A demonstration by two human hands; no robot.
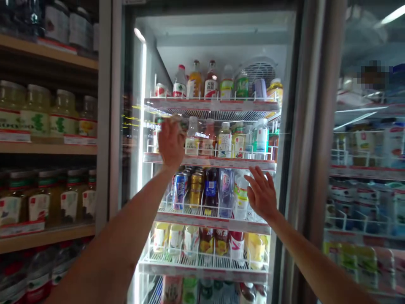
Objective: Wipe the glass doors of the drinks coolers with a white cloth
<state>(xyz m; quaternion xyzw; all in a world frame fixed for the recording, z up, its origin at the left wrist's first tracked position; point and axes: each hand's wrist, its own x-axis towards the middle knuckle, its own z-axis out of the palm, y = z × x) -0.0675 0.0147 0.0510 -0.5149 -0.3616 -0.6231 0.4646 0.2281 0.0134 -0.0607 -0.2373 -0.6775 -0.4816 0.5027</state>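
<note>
My left hand (172, 142) is raised in front of the second shelf of a lit drinks cooler, its back toward me and its fingers pointing up and forward, a little blurred. It covers part of the bottles at that shelf's left end, beside a pale-labelled bottle (191, 137). Lower and to the right, my right hand (262, 194) is stretched out with its fingers apart, in front of the third shelf near a clear bottle with a green-and-yellow label (241, 196). Neither hand shows anything held. Whether the fingertips touch anything cannot be made out.
Wire-fronted shelves hold a top row of bottles (211, 80), cans (179, 192) and lower yellow-labelled drinks (255, 249). At left, wooden shelving (47, 148) carries jars (65, 112). A metal door frame (316, 152) stands right, beside another stocked cooler (367, 171).
</note>
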